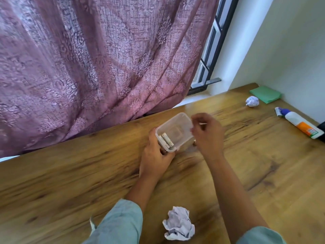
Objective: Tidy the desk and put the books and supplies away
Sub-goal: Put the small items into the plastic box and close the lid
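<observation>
Desk [70, 182], wood-grained, fills the lower half of the frame. By my reading it is only partly tidied: several loose things lie on it, and no books show anywhere.

Next in size, a clear plastic tub [177, 131] stands open at the centre of the frame, near the desk's far edge, with no lid in sight. The left hand [154, 155] grips its near left corner, fingers curled round the wall, steadying it. The right hand [207, 132] hovers just over the tub's right rim, fingers curled, pinching a thin pale stick [202, 123]; blur hides what it is. I judge the step in hand to be gathering small supplies into the tub.

Left to do, going down in size:
- A white glue bottle [299, 123] with a blue cap lies on its side at the right edge of the frame.
- A green pad [265, 94] lies flat in the upper right, in the desk's far corner.
- A crumpled paper ball [178, 224] sits at bottom centre, between the two forearms.
- A smaller paper ball [252, 101] lies just beside the green pad.

All four are well apart from the tub. Smallest, two white cylinders [166, 140] already lie inside the tub against its left wall, so that much is done. Where the tub itself will be stowed, the frame does not show.
</observation>
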A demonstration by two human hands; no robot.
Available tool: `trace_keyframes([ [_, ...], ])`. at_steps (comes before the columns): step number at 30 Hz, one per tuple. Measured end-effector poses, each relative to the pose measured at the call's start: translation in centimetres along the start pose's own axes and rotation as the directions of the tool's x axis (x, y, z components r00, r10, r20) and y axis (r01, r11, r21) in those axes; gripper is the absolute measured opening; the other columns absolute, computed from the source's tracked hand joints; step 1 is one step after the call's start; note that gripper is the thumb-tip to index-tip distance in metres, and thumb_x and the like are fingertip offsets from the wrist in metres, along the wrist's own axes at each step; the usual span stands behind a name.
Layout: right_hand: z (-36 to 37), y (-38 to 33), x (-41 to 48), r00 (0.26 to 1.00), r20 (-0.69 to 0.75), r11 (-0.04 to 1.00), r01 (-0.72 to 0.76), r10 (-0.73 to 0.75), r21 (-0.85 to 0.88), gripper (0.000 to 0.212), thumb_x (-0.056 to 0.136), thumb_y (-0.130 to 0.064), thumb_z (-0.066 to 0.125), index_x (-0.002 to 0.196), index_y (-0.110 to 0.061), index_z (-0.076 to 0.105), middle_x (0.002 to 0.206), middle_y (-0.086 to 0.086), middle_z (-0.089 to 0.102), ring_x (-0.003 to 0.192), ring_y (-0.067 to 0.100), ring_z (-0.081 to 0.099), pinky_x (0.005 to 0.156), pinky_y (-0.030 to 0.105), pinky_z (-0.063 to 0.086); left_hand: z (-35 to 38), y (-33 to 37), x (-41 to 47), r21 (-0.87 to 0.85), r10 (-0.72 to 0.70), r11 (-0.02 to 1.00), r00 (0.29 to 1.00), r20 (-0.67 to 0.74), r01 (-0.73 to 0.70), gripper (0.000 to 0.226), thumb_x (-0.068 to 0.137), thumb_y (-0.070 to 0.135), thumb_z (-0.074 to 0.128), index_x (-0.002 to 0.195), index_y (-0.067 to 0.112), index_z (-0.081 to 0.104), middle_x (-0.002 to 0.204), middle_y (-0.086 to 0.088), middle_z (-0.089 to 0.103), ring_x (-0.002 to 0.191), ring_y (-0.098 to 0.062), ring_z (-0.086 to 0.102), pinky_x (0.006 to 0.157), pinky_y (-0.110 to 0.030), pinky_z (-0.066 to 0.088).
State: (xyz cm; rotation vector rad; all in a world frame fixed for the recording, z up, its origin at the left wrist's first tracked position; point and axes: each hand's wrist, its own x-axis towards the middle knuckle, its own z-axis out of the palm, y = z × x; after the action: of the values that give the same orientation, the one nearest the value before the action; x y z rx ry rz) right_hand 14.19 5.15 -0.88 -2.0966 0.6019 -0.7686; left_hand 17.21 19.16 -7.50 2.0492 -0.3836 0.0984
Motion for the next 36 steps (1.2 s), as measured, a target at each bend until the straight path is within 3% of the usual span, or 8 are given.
trace_keyframes([
  [5,-0.4,4.9,0.5,0.966,0.095,0.913,-0.192,0.241,-0.361,0.02,0.09,-0.015,0.056,0.108,-0.011,0.064,0.106,0.014,0.062,0.1,0.031,0.058,0.084,0.032,0.041,0.0,-0.1,0.0,0.003,0.021,1.0,1.0,-0.003,-0.021,0.087,0.069,0.036,0.081,0.139,0.019,0.033,0.109,-0.003,0.067,0.095,-0.023,0.066,0.079,-0.036,0.053],
  [8,0.7,5.0,-0.3,0.939,0.211,0.848,-0.131,0.273,-0.514,0.027,0.091,-0.032,0.056,0.114,-0.017,0.06,0.111,0.014,0.053,0.102,0.035,0.055,0.087,0.037,0.043,0.0,-0.1,0.0,0.013,0.01,1.0,1.0,0.001,-0.01,0.087,0.069,0.037,0.081,0.139,0.022,0.031,0.112,0.001,0.065,0.093,-0.02,0.065,0.078,-0.032,0.053],
  [12,1.6,3.7,-0.1,0.941,0.249,0.832,-0.056,0.228,-0.552,0.023,0.085,-0.014,0.052,0.106,-0.011,0.06,0.103,0.017,0.059,0.096,0.035,0.056,0.08,0.035,0.044,-0.1,0.1,0.0,-0.013,0.007,1.0,1.0,-0.007,-0.007,0.089,0.07,0.039,0.081,0.14,0.02,0.031,0.113,0.002,0.065,0.098,-0.019,0.064,0.08,-0.03,0.052],
  [16,-0.4,1.9,0.5,0.966,0.142,0.947,-0.172,0.216,-0.27,0.01,0.086,-0.012,0.055,0.094,-0.015,0.062,0.08,0.006,0.064,0.078,0.021,0.061,0.066,0.028,0.041,0.0,0.0,0.0,-0.015,0.0,1.0,1.0,-0.004,-0.001,0.089,0.07,0.046,0.078,0.14,0.02,0.03,0.112,0.001,0.066,0.095,-0.021,0.065,0.078,-0.036,0.054],
  [19,-2.6,-1.4,0.6,0.997,0.06,0.998,-0.045,0.043,0.031,0.015,0.087,-0.009,0.056,0.09,-0.022,0.064,0.078,-0.007,0.062,0.063,-0.004,0.055,0.058,0.006,0.037,0.1,-0.2,0.1,0.0,-0.006,1.0,1.0,0.02,0.006,0.09,0.071,0.05,0.076,0.141,0.021,0.027,0.113,0.0,0.066,0.095,-0.02,0.066,0.077,-0.035,0.055],
  [24,0.1,-3.4,0.7,0.887,0.453,0.924,0.242,-0.086,-0.297,0.019,0.086,-0.01,0.059,0.082,-0.025,0.071,0.093,-0.006,0.068,0.079,0.01,0.063,0.075,0.019,0.045,-0.1,0.1,0.1,0.014,-0.019,1.0,0.999,0.041,0.018,0.088,0.072,0.043,0.077,0.141,0.019,0.028,0.105,0.002,0.067,0.09,-0.02,0.067,0.072,-0.028,0.052],
  [29,3.2,-2.5,0.6,0.823,0.568,0.722,0.395,-0.004,-0.568,0.021,0.092,-0.008,0.054,0.106,-0.011,0.069,0.106,0.007,0.068,0.097,0.023,0.064,0.085,0.031,0.051,-0.2,0.2,-0.1,0.03,0.002,1.0,0.998,0.06,-0.004,0.083,0.076,0.038,0.075,0.141,0.018,0.027,0.108,-0.002,0.067,0.093,-0.023,0.066,0.073,-0.031,0.052],
  [36,2.2,-1.3,0.3,0.893,0.376,0.882,0.368,-0.247,-0.294,0.023,0.083,0.0,0.053,0.091,-0.014,0.069,0.098,0.006,0.065,0.082,0.022,0.063,0.073,0.025,0.046,-0.2,0.2,-0.1,0.023,0.013,1.0,0.998,0.057,-0.014,0.083,0.075,0.037,0.075,0.141,0.017,0.029,0.106,-0.003,0.066,0.091,-0.024,0.066,0.073,-0.03,0.052],
])
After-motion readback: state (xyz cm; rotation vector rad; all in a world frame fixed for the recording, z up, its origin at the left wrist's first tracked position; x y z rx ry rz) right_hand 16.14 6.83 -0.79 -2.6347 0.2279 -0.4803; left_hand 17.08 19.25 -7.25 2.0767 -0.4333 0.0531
